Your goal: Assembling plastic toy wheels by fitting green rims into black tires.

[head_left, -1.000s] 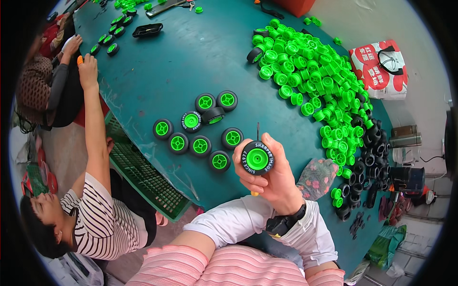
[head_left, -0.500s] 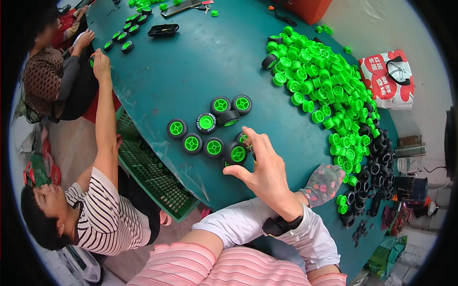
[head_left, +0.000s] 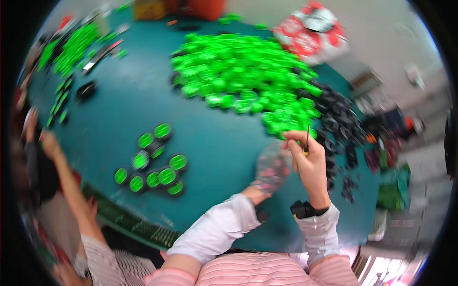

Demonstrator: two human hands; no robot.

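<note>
My left hand (head_left: 272, 168), in a grey glove with a pink flower pattern, is low over the table near the pile of bright green wheel rims (head_left: 248, 66). Its fingers are smeared by motion, so I cannot tell what it holds. Just to its right, my bare right hand (head_left: 311, 164) is closed round a thin pointed tool (head_left: 307, 148) with a yellow part, its dark tip pointing up. The fingertips of the two hands are close together. To the left lies a group of several black-tyred wheels with green rims (head_left: 167, 176).
Loose black tyres (head_left: 336, 114) are heaped right of the rims. A red and white bag (head_left: 311, 34) stands behind. A black tray-like piece (head_left: 86, 90) lies farther left. At the left edge a co-worker's arm (head_left: 69, 174) reaches over a green crate (head_left: 138, 224).
The view has swung to the right. My right hand has left the group of wheels and come beside my gloved left hand, so my arms are no longer crossed.
</note>
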